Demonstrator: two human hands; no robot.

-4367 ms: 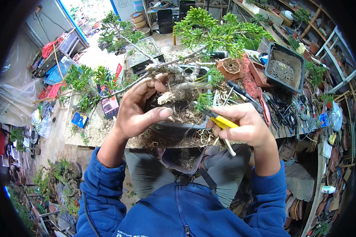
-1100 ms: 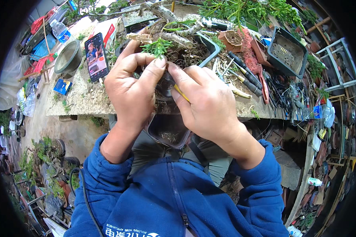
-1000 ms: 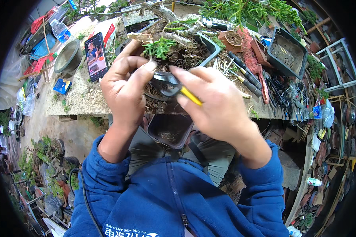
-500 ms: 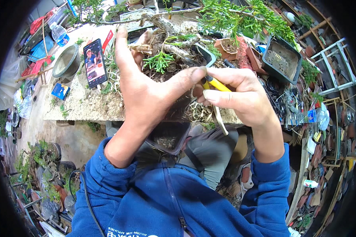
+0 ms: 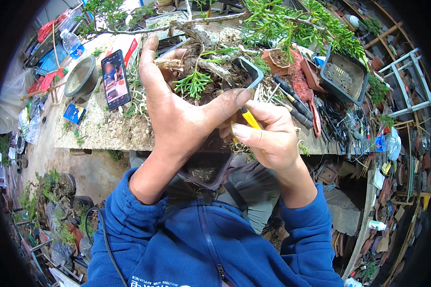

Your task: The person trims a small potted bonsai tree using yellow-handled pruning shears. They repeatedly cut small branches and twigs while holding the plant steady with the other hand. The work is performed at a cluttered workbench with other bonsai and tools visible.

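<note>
The conifer [image 5: 218, 70] is standing in a dark pot [image 5: 255, 72]; my left hand [image 5: 179, 111], spread wide, is spanning its near side, apparently steadying it. My right hand [image 5: 273, 136] is gripping a yellow-handled tool [image 5: 250, 118], working end hidden. The table [image 5: 107, 132] is carrying the pot close, presumably for reach. A phone [image 5: 115, 81] is facing me.

worktable [image 5: 105, 131] | grey bowl [image 5: 82, 79] | blue packet [image 5: 74, 113] | black cables [image 5: 339, 122] | dark plant pot [image 5: 258, 78]

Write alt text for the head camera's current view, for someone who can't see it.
A person's left hand is spread around the near side of a potted plant while the right hand grips a yellow-handled tool. A phone and a grey bowl sit to the left on a cluttered workbench.
</note>
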